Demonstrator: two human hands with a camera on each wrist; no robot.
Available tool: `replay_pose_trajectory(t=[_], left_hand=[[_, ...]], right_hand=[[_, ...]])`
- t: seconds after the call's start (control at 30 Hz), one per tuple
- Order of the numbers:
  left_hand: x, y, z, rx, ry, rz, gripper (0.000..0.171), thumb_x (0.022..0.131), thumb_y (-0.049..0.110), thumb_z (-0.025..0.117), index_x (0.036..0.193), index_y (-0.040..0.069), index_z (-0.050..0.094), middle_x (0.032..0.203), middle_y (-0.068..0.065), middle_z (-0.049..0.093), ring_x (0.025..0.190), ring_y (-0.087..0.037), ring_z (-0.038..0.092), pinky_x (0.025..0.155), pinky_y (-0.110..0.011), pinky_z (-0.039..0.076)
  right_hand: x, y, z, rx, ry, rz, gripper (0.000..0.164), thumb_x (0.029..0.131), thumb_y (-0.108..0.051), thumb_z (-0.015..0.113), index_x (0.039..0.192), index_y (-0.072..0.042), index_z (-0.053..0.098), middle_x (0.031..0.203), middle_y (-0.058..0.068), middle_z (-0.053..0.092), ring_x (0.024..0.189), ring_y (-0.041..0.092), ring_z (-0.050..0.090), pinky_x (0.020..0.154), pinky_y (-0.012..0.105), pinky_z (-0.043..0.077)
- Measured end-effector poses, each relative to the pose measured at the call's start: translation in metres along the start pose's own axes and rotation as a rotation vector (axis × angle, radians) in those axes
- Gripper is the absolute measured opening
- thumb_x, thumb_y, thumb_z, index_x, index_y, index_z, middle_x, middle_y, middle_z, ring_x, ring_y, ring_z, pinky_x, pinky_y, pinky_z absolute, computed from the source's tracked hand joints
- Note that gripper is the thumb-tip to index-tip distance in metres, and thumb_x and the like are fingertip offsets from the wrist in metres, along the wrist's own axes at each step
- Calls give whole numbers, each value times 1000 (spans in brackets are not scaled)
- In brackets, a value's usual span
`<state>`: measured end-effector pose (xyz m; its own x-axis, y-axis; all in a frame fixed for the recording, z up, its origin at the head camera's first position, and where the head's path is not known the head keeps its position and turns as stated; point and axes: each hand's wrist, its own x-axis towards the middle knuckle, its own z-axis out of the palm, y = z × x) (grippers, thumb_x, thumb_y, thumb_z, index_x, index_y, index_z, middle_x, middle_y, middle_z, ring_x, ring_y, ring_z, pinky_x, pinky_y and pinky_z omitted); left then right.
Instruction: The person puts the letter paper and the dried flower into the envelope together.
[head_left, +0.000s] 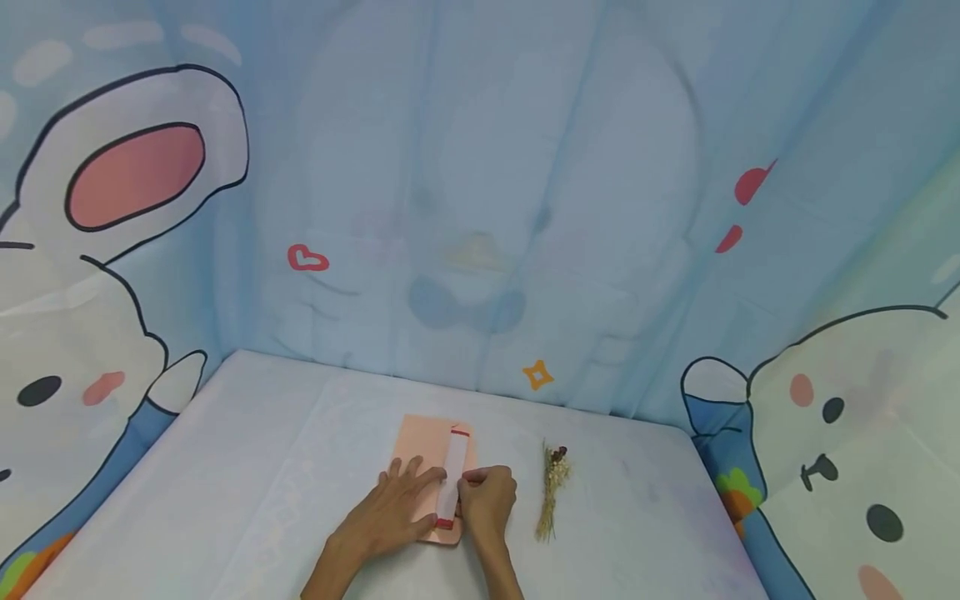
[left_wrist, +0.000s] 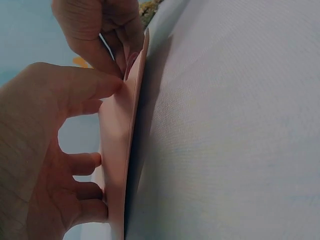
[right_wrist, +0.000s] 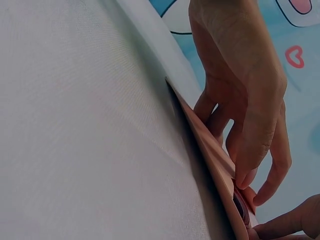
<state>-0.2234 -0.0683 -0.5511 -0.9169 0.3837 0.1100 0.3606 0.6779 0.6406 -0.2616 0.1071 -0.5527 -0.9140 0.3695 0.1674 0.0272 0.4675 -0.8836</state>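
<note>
A flat pink card or folder [head_left: 429, 429] lies on the table, with a white strip with red ends [head_left: 454, 458] running lengthwise along its right part. My left hand [head_left: 393, 504] rests on the pink piece, fingers spread, thumb and fingertip at the strip's left edge. At the strip's right edge, the curled fingers of my right hand [head_left: 487, 500] pinch it; the exact contact is partly hidden. In the right wrist view, a dark red curved edge [right_wrist: 240, 206] shows at the end of the pink piece, close to the left hand's fingertips.
Right of the hands lies a small bunch of dried flowers [head_left: 553, 487]. A white cloth covers the table [head_left: 247, 483]. Behind it hangs a blue curtain [head_left: 480, 167] printed with cartoon animals, reaching around both sides.
</note>
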Motion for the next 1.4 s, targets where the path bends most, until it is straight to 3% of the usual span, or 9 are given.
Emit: replay_pose_trajectory(t=[0.4,0.67,1.0,1.4], left_hand=[[0,1,-3,-14,5,7,65,100,40,69,160,22,52,172,-30,39,158,-65,31,127,-78,31],[4,-2,-3,-20,-13,1,67,103,48,66,162,21,50,173,-30,36,159,-66,27,128,-77,29],[4,-3,-1,-34,-33,-14,70,102,48,65,164,22,48,175,-28,34,160,-64,26,130,-75,28],[3,-2,-1,-33,-37,-20,71,102,45,67,166,23,46,176,-28,32,162,-61,25,130,-75,28]], right_hand=[[-1,-5,6,15,-46,-10,11,83,14,77,78,5,79,64,11,74,43,8,61,42,20,53],[0,-8,13,-5,-60,-45,10,84,11,81,77,4,80,65,13,75,50,12,67,45,20,54],[-3,-6,18,47,-87,-68,12,84,16,72,78,7,79,60,14,73,37,7,60,39,18,52],[-5,-5,21,-30,-62,-126,16,78,15,73,76,2,81,68,15,78,53,16,66,48,19,48]])
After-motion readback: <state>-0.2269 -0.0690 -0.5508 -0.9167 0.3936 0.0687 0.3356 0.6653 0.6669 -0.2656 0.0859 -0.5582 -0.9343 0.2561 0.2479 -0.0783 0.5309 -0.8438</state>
